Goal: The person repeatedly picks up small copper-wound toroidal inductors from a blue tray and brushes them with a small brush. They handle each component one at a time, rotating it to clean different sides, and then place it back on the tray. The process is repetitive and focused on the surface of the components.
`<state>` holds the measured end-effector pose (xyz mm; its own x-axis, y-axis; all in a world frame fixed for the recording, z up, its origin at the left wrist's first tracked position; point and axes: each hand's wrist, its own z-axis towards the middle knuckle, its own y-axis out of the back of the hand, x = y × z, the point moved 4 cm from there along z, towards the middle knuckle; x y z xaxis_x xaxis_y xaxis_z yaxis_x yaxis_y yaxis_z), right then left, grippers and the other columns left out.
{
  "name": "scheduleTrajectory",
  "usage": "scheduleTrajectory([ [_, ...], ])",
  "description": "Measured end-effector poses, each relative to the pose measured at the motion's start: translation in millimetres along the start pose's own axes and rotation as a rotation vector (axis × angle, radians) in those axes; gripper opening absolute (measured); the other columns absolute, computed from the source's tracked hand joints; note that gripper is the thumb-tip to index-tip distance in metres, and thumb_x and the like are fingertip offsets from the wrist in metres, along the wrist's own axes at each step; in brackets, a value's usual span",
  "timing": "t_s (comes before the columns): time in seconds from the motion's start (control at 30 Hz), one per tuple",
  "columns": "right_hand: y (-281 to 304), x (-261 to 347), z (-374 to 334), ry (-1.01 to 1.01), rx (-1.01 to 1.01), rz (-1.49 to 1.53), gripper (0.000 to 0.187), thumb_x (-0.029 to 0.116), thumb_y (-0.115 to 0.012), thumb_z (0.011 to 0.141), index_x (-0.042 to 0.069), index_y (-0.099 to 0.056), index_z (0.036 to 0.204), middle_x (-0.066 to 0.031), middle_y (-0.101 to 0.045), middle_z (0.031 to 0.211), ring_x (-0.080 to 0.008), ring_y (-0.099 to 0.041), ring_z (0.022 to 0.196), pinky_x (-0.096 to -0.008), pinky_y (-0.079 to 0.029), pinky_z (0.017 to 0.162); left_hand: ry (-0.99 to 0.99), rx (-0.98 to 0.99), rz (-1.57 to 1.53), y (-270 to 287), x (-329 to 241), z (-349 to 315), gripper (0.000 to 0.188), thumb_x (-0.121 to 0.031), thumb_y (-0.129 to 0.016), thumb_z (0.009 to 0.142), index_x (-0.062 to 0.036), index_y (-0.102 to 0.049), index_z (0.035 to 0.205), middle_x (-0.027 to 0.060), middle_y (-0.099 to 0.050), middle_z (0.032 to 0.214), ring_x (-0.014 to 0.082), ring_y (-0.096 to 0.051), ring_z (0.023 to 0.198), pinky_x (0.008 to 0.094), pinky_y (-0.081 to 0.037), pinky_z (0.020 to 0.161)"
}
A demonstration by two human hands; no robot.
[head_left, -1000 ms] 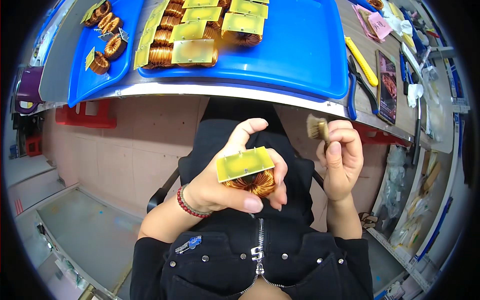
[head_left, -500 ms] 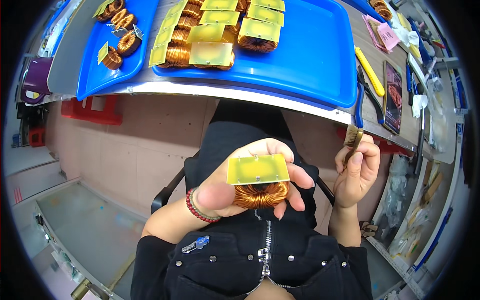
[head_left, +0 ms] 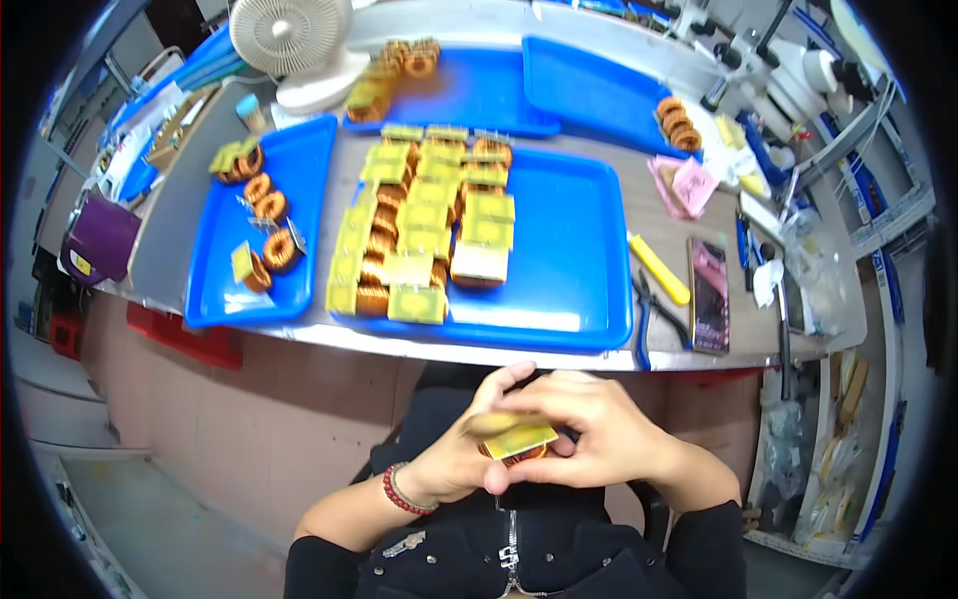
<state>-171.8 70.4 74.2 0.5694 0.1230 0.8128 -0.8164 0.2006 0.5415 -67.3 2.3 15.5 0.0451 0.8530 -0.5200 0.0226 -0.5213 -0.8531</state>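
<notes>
In front of my chest, my left hand (head_left: 451, 455) is closed around a copper-wound toroid coil (head_left: 527, 457) topped by a small yellow board (head_left: 525, 439). My right hand (head_left: 611, 431) has come in against it, with fingers touching or very near the board. A brush (head_left: 499, 424), smeared by motion, lies across the board's far edge from the right hand; its bristles cannot be made out. Beyond the hands, rows of similar coils with yellow boards (head_left: 427, 215) fill the left part of a large blue tray (head_left: 574, 299).
A smaller blue tray (head_left: 215, 295) on the left carries several coils. Right of the large tray lie a yellow-handled tool (head_left: 661, 272), blue-handled pliers (head_left: 644, 324) and a phone (head_left: 710, 299). Farther back are more blue trays (head_left: 589, 90) and a white fan (head_left: 289, 35).
My view has tilted up, showing more of the bench. My right hand has brought the brush leftward to the coil in my left hand, and both hands are now together.
</notes>
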Motion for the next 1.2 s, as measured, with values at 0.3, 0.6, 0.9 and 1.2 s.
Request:
scheduleTrajectory([
  [0.3,69,-16,128,0.048,-0.195,-0.130,0.047,0.023,-0.079,0.063,-0.003,-0.058,0.097,-0.0144,-0.060,0.089,-0.0260,-0.059,0.083,-0.0322,-0.047,0.072,-0.399,-0.389,1.163,25,-129,-24,0.074,-0.019,-0.077,0.067,-0.0040,-0.035,0.126,0.0137,-0.035,0.131,0.0270,-0.044,0.114,0.0379,-0.038,0.093],
  [0.6,112,-166,336,-0.294,-0.426,-0.230,0.042,0.025,-0.078,0.062,0.009,-0.057,0.095,-0.0100,-0.065,0.090,-0.0253,-0.061,0.086,-0.0346,-0.045,0.073,-0.383,-1.266,1.931,103,-234,-100,0.086,-0.010,-0.079,0.053,-0.0053,-0.036,0.127,0.0214,-0.032,0.131,0.0373,-0.032,0.122,0.0447,-0.027,0.101],
  [0.9,82,-233,408,-0.189,-0.512,-0.447,0.057,0.021,-0.078,0.061,0.011,-0.046,0.107,-0.0136,-0.047,0.105,-0.0341,-0.054,0.095,-0.0399,-0.045,0.080,-0.438,-1.082,1.144,159,-240,-118,0.073,0.008,-0.076,0.053,-0.0033,-0.040,0.116,0.0103,-0.053,0.107,0.0171,-0.053,0.098,0.0275,-0.048,0.081],
  [1.2,99,-227,411,-0.190,-0.509,-0.371,0.084,0.024,-0.086,0.048,0.009,-0.037,0.115,-0.0176,-0.042,0.114,-0.0357,-0.049,0.103,-0.0390,-0.043,0.087,-0.859,-1.072,0.763,132,-242,-126,0.068,0.006,-0.075,0.050,-0.0017,-0.042,0.109,0.0088,-0.052,0.102,0.0215,-0.057,0.093,0.0327,-0.050,0.083],
])
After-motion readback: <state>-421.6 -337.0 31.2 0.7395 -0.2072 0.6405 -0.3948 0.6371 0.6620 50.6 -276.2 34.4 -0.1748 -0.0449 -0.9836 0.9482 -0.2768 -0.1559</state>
